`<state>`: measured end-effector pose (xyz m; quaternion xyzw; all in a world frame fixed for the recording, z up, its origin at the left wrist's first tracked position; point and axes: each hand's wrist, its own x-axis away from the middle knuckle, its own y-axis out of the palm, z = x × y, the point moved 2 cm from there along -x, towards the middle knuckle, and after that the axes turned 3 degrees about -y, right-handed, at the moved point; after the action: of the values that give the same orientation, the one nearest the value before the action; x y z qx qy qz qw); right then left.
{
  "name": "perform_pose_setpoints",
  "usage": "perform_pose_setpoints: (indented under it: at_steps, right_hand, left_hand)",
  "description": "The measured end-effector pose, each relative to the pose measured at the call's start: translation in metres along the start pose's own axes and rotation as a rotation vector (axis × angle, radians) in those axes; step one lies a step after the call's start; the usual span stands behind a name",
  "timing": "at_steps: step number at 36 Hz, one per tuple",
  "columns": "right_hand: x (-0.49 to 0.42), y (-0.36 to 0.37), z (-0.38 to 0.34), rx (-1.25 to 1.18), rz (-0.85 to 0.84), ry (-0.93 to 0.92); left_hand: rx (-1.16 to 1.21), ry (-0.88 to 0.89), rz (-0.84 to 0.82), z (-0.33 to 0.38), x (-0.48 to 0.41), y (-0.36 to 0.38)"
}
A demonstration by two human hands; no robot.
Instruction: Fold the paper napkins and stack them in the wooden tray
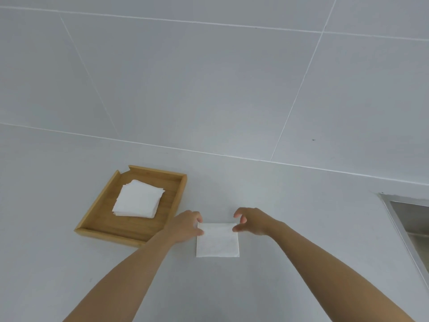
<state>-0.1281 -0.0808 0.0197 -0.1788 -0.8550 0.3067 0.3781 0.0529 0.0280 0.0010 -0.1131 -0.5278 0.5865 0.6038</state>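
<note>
A folded white paper napkin (217,241) lies flat and square on the white counter, in front of me. My left hand (185,225) rests at its far left corner, fingers touching that edge. My right hand (251,220) hovers at the far right corner with thumb and fingers apart, holding nothing. To the left stands the wooden tray (166,206), and inside it sits a stack of folded white napkins (137,198), slightly fanned.
A grey tiled wall rises behind the counter. A metal sink rim (404,231) cuts into the counter at the right edge. Bare counter (301,217) lies between the napkin and the sink.
</note>
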Motion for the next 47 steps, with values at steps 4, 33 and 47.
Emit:
perform_pose_setpoints:
  at_steps: [4,33,47]
  right_hand:
    - [-0.008,0.003,0.001,-0.04,0.121,0.021]
    - [-0.02,0.042,-0.009,-0.112,0.132,0.046]
    - [-0.029,0.008,-0.066,-0.841,0.311,-0.001]
  left_hand:
    - [-0.009,-0.027,0.101,0.005,-0.01,0.003]
    - [-0.074,-0.049,-0.085,0.011,-0.018,0.017]
    - [0.695,-0.124,0.118,-0.022,0.0,-0.07]
